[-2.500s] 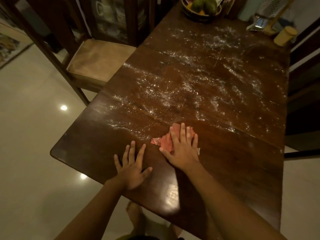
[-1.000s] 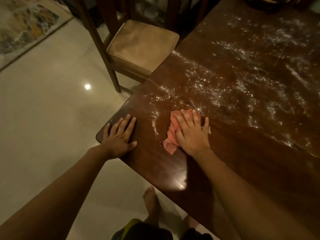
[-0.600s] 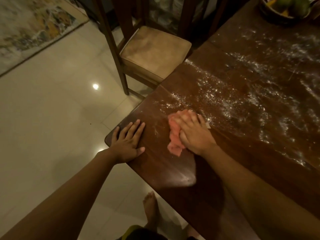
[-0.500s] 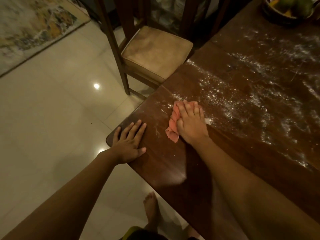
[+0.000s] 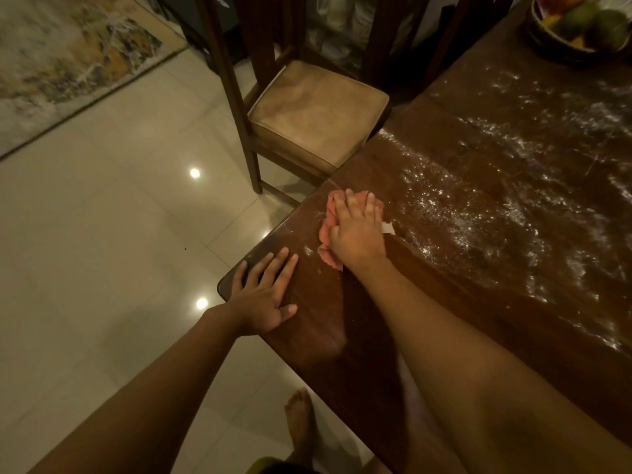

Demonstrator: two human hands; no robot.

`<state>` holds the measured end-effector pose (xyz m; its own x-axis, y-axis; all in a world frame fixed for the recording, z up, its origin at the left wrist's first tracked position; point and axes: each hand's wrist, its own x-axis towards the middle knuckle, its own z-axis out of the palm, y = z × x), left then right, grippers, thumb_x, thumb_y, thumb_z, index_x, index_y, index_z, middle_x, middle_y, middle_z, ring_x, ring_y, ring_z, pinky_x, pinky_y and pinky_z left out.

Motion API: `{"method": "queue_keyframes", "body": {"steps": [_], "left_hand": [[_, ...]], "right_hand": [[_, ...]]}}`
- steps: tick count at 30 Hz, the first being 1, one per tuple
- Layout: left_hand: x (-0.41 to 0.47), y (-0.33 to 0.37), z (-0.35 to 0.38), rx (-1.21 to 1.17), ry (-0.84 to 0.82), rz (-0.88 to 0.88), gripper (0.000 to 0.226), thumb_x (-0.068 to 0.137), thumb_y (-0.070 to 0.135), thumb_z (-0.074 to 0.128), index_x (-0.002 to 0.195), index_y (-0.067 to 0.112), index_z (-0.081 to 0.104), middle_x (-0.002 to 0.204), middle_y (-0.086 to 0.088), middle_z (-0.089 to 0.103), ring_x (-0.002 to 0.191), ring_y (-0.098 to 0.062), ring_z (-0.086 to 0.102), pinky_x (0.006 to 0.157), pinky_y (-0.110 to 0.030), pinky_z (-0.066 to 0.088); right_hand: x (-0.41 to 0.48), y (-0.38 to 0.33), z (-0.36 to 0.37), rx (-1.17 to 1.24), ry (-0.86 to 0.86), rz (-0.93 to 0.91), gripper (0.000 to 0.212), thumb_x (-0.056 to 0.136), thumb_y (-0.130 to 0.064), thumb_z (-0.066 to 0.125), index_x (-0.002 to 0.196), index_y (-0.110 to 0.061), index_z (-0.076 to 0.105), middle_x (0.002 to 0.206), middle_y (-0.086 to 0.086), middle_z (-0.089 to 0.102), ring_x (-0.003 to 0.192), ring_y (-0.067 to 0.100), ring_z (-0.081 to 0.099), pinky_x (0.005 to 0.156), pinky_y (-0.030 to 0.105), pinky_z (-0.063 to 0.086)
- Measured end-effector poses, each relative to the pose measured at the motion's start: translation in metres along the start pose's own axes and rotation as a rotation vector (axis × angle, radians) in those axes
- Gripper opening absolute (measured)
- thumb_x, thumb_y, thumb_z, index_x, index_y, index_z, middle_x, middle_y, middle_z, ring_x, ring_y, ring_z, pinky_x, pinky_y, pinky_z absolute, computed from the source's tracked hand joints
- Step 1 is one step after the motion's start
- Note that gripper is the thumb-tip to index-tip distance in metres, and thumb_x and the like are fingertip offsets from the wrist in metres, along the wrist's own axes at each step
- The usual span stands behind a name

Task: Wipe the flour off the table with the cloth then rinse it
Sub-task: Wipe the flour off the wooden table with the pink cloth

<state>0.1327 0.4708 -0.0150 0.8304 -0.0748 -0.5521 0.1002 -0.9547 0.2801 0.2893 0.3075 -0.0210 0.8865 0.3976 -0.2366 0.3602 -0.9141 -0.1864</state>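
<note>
A pink cloth [image 5: 326,232] lies bunched on the dark wooden table [image 5: 461,313], near its left edge. My right hand [image 5: 357,230] presses flat on the cloth, covering most of it. White flour [image 5: 485,213] is scattered over the table to the right of the cloth and toward the far end. My left hand [image 5: 265,295] rests flat on the table's near left corner, fingers spread, holding nothing.
A wooden chair with a tan cushion [image 5: 314,107] stands against the table's left side. A bowl of fruit [image 5: 581,25] sits at the far end of the table. Pale floor tiles and a patterned rug [image 5: 65,59] lie to the left. A bare foot [image 5: 301,422] shows below.
My right hand has pushed the cloth farther away along the table's left edge. The strip of table near my left hand now shows less flour. My left hand stays at the corner.
</note>
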Motion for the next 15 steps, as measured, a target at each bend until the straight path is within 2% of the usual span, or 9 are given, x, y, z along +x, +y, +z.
{"method": "queue_keyframes", "body": {"steps": [2, 5, 6, 8, 11, 12, 13, 15], "left_hand": [[0.001, -0.001, 0.002, 0.014, 0.013, -0.004, 0.087, 0.092, 0.063, 0.034, 0.151, 0.034, -0.024, 0.159, 0.01, -0.03, 0.148, -0.018, -0.022, 0.116, -0.052, -0.013], [0.002, -0.002, 0.005, 0.039, 0.003, -0.003, 0.092, 0.08, 0.066, 0.023, 0.153, 0.029, -0.02, 0.16, 0.008, -0.028, 0.148, -0.018, -0.021, 0.116, -0.051, -0.015], [0.002, -0.003, 0.006, 0.023, 0.01, 0.004, 0.092, 0.081, 0.067, 0.024, 0.153, 0.029, -0.019, 0.16, 0.009, -0.028, 0.148, -0.018, -0.021, 0.115, -0.05, -0.016], [0.001, -0.005, 0.005, -0.023, 0.038, 0.013, 0.09, 0.087, 0.065, 0.033, 0.153, 0.032, -0.019, 0.16, 0.012, -0.028, 0.148, -0.017, -0.021, 0.115, -0.048, -0.017], [0.001, -0.006, 0.005, -0.057, 0.051, 0.037, 0.089, 0.094, 0.056, 0.045, 0.153, 0.033, -0.018, 0.16, 0.012, -0.028, 0.148, -0.017, -0.021, 0.114, -0.049, -0.018], [0.001, -0.006, 0.005, -0.057, 0.06, 0.04, 0.089, 0.095, 0.056, 0.046, 0.153, 0.033, -0.018, 0.16, 0.011, -0.028, 0.148, -0.017, -0.02, 0.115, -0.049, -0.018], [0.001, -0.005, 0.005, -0.056, 0.073, 0.039, 0.089, 0.095, 0.055, 0.046, 0.153, 0.032, -0.018, 0.16, 0.011, -0.027, 0.149, -0.017, -0.02, 0.115, -0.048, -0.018], [-0.001, -0.004, 0.007, -0.062, 0.105, 0.027, 0.091, 0.095, 0.056, 0.045, 0.153, 0.029, -0.018, 0.16, 0.007, -0.027, 0.149, -0.018, -0.02, 0.115, -0.046, -0.018]], "right_hand": [[-0.002, -0.027, 0.007, -0.003, 0.006, -0.136, 0.065, 0.101, -0.035, 0.035, 0.16, -0.023, 0.011, 0.169, 0.006, 0.007, 0.153, 0.038, -0.009, 0.124, 0.055, -0.003], [-0.019, -0.026, 0.011, -0.045, -0.061, -0.551, 0.06, 0.102, -0.033, 0.039, 0.159, -0.027, 0.019, 0.167, 0.001, 0.016, 0.155, 0.03, -0.001, 0.125, 0.05, 0.0], [-0.017, -0.018, 0.005, -0.048, -0.098, -0.622, 0.059, 0.102, -0.031, 0.04, 0.158, -0.03, 0.021, 0.167, -0.003, 0.015, 0.155, 0.027, -0.001, 0.126, 0.048, 0.0], [0.0, -0.004, -0.005, -0.041, -0.128, -0.576, 0.058, 0.102, -0.026, 0.041, 0.156, -0.038, 0.023, 0.167, -0.008, 0.014, 0.155, 0.024, -0.001, 0.125, 0.049, 0.001], [0.02, -0.011, -0.011, 0.058, -0.077, -0.277, 0.06, 0.101, -0.022, 0.041, 0.157, -0.036, 0.024, 0.168, -0.007, 0.014, 0.155, 0.028, -0.002, 0.124, 0.056, 0.003], [0.021, -0.021, -0.008, 0.056, -0.042, -0.232, 0.061, 0.1, -0.025, 0.042, 0.157, -0.035, 0.023, 0.168, -0.005, 0.014, 0.155, 0.029, -0.003, 0.124, 0.056, 0.002], [0.018, -0.029, -0.004, 0.042, -0.016, -0.238, 0.062, 0.099, -0.028, 0.043, 0.157, -0.034, 0.023, 0.168, -0.005, 0.015, 0.155, 0.03, -0.003, 0.124, 0.055, 0.001], [0.001, -0.034, 0.004, 0.012, -0.026, -0.384, 0.064, 0.097, -0.032, 0.043, 0.157, -0.034, 0.024, 0.167, -0.005, 0.018, 0.155, 0.028, -0.003, 0.124, 0.054, -0.001]]}}
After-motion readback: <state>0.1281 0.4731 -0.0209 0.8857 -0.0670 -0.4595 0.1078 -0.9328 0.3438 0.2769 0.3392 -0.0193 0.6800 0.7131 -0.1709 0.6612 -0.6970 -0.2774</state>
